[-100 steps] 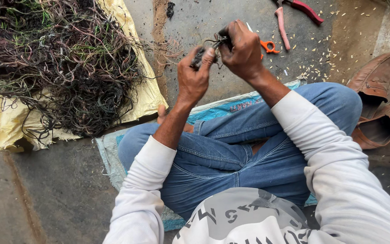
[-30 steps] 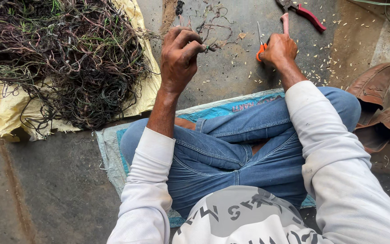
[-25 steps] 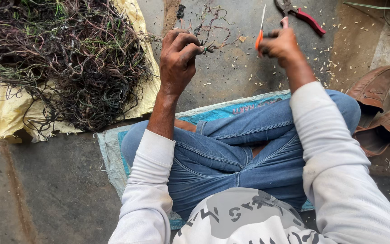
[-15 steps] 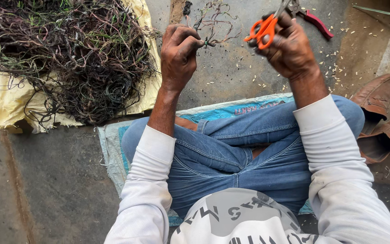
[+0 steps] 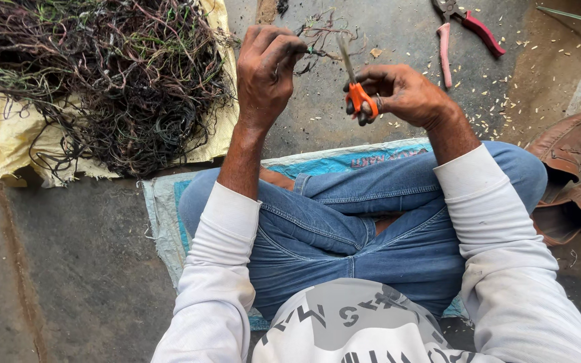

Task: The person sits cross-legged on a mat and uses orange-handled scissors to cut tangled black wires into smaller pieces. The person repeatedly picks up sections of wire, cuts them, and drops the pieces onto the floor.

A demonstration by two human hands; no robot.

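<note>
I sit cross-legged in blue jeans on a pale blue woven plastic mat (image 5: 163, 208) spread over the grey concrete floor (image 5: 82, 282). My left hand (image 5: 263, 74) is raised toward eleven o'clock from my knees, fingers curled tight and pinched on a thin bundle of tangled dark wire strands (image 5: 321, 33) that sprouts from my fingertips toward one o'clock. My right hand (image 5: 401, 94) hangs just beside it at about one o'clock from my lap, fingers wrapped through the loops of a small pair of orange-handled scissors (image 5: 354, 84); the steel blades point up toward twelve and sit close together, their tip near the wire strands but I cannot tell whether it touches them.

At ten o'clock lies a big heap of tangled dark and greenish scrap wires (image 5: 102, 74), piled on a crumpled yellow plastic sack (image 5: 8, 141). At one o'clock, beyond my right hand, a pair of pink and red-handled pliers (image 5: 462, 30) rests on the floor, well apart from the scissors, with pale bits of cut insulation (image 5: 506, 101) scattered around them. At three o'clock, beside my right knee, sits a pair of worn brown leather shoes (image 5: 569, 178), one leaning against the other
</note>
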